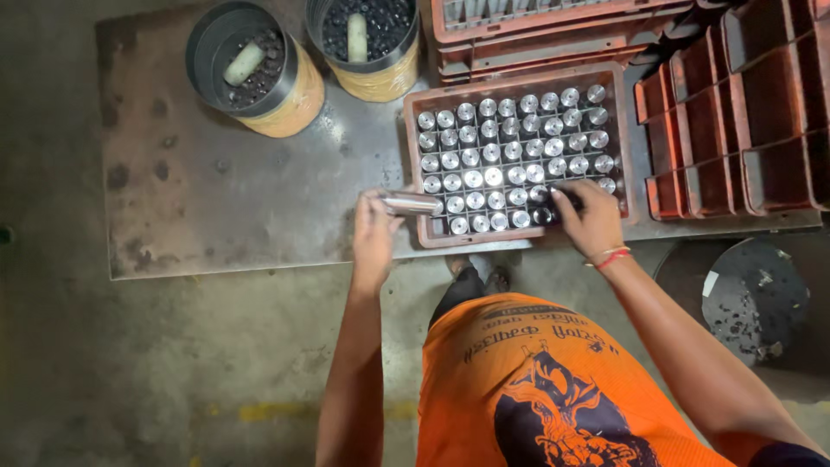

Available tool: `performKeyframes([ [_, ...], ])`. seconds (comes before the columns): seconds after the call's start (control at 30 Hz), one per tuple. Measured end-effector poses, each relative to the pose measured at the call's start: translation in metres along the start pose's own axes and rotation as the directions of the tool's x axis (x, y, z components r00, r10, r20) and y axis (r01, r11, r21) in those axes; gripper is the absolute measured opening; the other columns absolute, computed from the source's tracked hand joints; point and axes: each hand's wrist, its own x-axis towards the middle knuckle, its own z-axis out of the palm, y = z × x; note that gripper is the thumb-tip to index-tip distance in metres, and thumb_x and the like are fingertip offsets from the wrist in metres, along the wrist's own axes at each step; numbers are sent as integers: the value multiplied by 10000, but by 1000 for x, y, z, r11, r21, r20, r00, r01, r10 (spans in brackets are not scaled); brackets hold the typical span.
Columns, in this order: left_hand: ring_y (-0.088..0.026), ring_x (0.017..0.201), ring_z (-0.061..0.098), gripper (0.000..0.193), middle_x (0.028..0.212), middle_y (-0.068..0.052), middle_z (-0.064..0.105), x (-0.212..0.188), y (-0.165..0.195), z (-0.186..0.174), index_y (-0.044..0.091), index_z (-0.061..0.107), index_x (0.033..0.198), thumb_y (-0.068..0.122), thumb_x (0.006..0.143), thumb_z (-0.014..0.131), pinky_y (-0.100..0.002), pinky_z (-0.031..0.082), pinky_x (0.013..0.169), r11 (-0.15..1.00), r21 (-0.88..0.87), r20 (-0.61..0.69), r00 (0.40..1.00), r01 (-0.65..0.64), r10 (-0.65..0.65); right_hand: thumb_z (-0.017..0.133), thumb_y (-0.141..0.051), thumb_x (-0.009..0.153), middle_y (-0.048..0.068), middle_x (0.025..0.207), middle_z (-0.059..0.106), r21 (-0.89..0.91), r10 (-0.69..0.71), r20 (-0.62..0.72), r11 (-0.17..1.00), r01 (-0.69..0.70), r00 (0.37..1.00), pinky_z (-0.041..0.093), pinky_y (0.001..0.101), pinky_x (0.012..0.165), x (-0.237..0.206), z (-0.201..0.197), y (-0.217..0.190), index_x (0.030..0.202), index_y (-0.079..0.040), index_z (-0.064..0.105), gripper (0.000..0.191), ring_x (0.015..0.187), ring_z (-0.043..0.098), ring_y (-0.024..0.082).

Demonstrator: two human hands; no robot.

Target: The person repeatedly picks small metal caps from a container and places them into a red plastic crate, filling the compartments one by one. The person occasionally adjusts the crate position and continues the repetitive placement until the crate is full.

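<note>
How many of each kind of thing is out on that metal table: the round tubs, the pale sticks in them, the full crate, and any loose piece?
Round tubs: 2
Pale sticks, one standing in each tub: 2
Crate filled with metal cylinders: 1
Loose metal cylinder, held in the left hand: 1
Total: 6

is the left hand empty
No, the left hand holds a shiny metal cylinder lying sideways at the crate's near-left corner.
</note>
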Motion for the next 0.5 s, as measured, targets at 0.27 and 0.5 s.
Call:
performKeyframes([
  [0.27, -438, 864, 655, 451, 1018, -231, 632, 8, -10, 52, 45, 434, 1319, 203, 955, 647, -542, 518, 734, 728, 683, -60, 988, -63, 141, 697, -157, 1004, 169, 1044, 722, 74, -17, -145, 997, 28, 989, 535, 375, 837, -27, -2, 6, 1125, -8, 718, 193, 948, 699, 311],
  [0.5, -483, 853, 679, 426, 1276, -296, 580, -5, -36, 39, 25, 619, 1219, 186, 842, 737, -551, 559, 721, 198, 929, 314, 949, -312, 21, 717, -154, 1009, 169, 1011, 698, -12, 158, -235, 986, -166, 959, 540, 364, 800, -85, -23, 24, 1171, -17, 711, 212, 869, 691, 294],
])
